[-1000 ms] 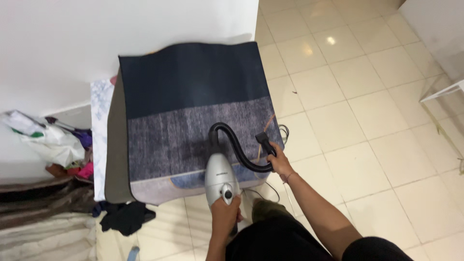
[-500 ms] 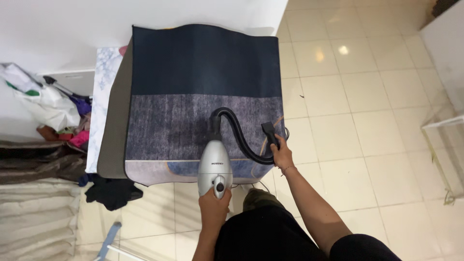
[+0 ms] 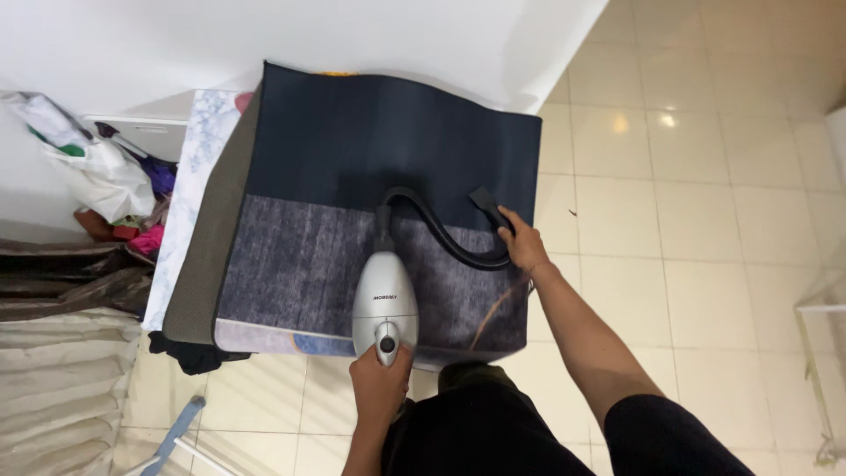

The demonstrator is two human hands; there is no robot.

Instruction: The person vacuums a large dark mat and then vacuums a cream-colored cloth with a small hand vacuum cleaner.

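1. The silver handheld vacuum point(image 3: 382, 306) is held by its rear end in the left hand point(image 3: 379, 388); the grip is closed around the handle right behind the round knob.
2. The black hose point(image 3: 436, 227) is looped out from the vacuum's front, up and over to the right hand point(image 3: 524, 245), where the grip is wrapped tight around the hose end just behind the flat black nozzle point(image 3: 484, 197).
3. Both are kept over the rug point(image 3: 352, 141) draped on the surface, dark navy at the far half, grey below, pale strip at the near edge.
4. Compared with half a second ago, the nozzle has been pushed further away from the body: it was on the grey band near the rug's right edge, now it's sitting up on the navy part.
5. The vacuum body has barely been shifted; it's still pointed away over the grey band.
6. The view has been swung a bit, so the rug looks rotated and more white wall point(image 3: 264, 35) is seen above it.
7. Left of the left-hand grip, a white plastic bag point(image 3: 97, 176) and a messy pile of clothes point(image 3: 132, 234) are seen on the floor, plus beige curtain fabric point(image 3: 62, 388).
8. Right of the right-hand grip, only cream floor tiles point(image 3: 696, 220) are seen.
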